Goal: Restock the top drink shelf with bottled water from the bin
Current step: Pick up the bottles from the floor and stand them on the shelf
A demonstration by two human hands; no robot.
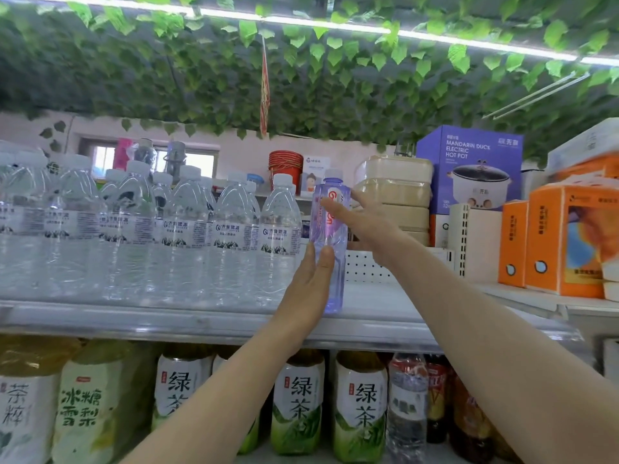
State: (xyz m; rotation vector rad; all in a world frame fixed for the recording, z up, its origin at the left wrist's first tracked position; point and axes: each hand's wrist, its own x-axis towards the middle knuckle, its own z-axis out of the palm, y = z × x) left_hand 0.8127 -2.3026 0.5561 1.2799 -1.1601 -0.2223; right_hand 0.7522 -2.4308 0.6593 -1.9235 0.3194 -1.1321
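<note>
A tall violet-tinted water bottle with a white cap stands upright on the top shelf, at the right end of a row of clear water bottles. My right hand lies against its upper part, fingers spread across the label, thumb behind. My left hand rests flat against its lower left side, fingers straight and pointing up. Neither hand is wrapped fully around the bottle. The bin is out of view.
Right of the violet bottle the shelf shows bare white surface, then a pegboard divider and orange tissue packs. Beige boxes and a hot pot box stand behind. Green tea bottles fill the shelf below.
</note>
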